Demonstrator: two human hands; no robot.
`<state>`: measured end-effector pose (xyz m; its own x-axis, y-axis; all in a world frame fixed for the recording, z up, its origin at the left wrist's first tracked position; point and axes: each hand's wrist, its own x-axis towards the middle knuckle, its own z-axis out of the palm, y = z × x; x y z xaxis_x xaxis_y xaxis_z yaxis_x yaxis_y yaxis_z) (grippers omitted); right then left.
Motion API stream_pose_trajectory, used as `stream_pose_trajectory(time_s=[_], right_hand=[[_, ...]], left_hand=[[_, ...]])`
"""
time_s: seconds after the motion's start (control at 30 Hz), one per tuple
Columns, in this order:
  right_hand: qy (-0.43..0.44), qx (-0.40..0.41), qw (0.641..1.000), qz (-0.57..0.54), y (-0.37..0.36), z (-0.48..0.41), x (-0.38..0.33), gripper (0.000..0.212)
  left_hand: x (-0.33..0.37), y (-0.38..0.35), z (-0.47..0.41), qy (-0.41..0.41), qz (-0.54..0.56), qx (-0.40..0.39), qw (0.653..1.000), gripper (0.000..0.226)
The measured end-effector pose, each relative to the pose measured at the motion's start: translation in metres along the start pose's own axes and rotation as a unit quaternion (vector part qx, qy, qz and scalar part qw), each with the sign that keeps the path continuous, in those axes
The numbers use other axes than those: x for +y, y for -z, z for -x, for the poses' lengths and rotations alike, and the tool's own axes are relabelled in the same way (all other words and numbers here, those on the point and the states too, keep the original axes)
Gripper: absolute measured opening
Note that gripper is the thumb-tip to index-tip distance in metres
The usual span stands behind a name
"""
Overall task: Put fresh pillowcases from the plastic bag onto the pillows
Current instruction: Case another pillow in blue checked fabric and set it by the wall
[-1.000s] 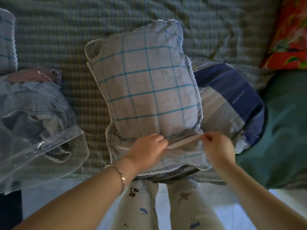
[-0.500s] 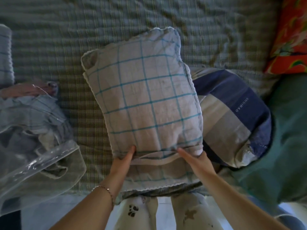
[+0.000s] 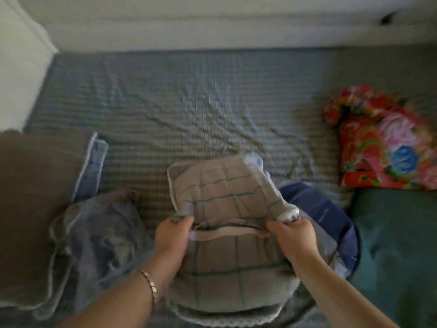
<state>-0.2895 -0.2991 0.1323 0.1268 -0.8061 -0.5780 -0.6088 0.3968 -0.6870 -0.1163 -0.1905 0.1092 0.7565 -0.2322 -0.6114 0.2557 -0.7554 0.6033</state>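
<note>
Checked pillowcase gripped at its open edge

Crumpled blue fabric is held in a clear plastic bag at the near left, beside a brown pillow. The grey, teal-checked pillowcase at the near centre is clamped by the left hand and right hand, fingers curled. To its right are seen a navy striped pillow, a green cushion and a red floral cushion, all on a grey checked bedsheet below a white wall.

Premises: a home bedroom. I face a bed, its checked sheet rumpled and its far edge against a plain wall. Bedding lies on it: a checked pillow, a striped pillow beside it, and a floral cushion and green blanket at right.
</note>
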Motion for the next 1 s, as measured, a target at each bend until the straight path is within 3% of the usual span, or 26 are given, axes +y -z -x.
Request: stream_pose_trajectory(time_s=[0.1, 0.23, 0.37, 0.47, 0.7, 1.0], right_hand=[[0.072, 0.032, 0.997, -0.009, 0.02, 0.051, -0.05, 0.009], [0.139, 0.084, 0.986, -0.032, 0.049, 0.131, -0.074, 0.017], [0.19, 0.104, 0.974, -0.071, 0.072, 0.196, -0.085, 0.017], [0.242, 0.084, 0.962, -0.096, 0.089, 0.248, -0.085, 0.016], [0.301, 0.015, 0.946, -0.115, 0.091, 0.34, -0.074, 0.018], [0.342, -0.101, 0.927, -0.118, -0.008, 0.45, -0.083, 0.009]], left_hand=[[0.048, 0.049, 0.03, -0.052, 0.05, -0.023, 0.997, 0.033], [0.081, 0.105, 0.092, -0.155, 0.086, -0.043, 0.983, 0.011], [0.083, 0.143, 0.145, -0.227, 0.115, -0.027, 0.967, 0.017], [0.066, 0.177, 0.194, -0.252, 0.139, 0.019, 0.958, 0.011], [0.008, 0.251, 0.276, -0.261, 0.164, 0.126, 0.943, 0.02], [-0.074, 0.401, 0.295, -0.25, 0.158, 0.247, 0.923, 0.021]])
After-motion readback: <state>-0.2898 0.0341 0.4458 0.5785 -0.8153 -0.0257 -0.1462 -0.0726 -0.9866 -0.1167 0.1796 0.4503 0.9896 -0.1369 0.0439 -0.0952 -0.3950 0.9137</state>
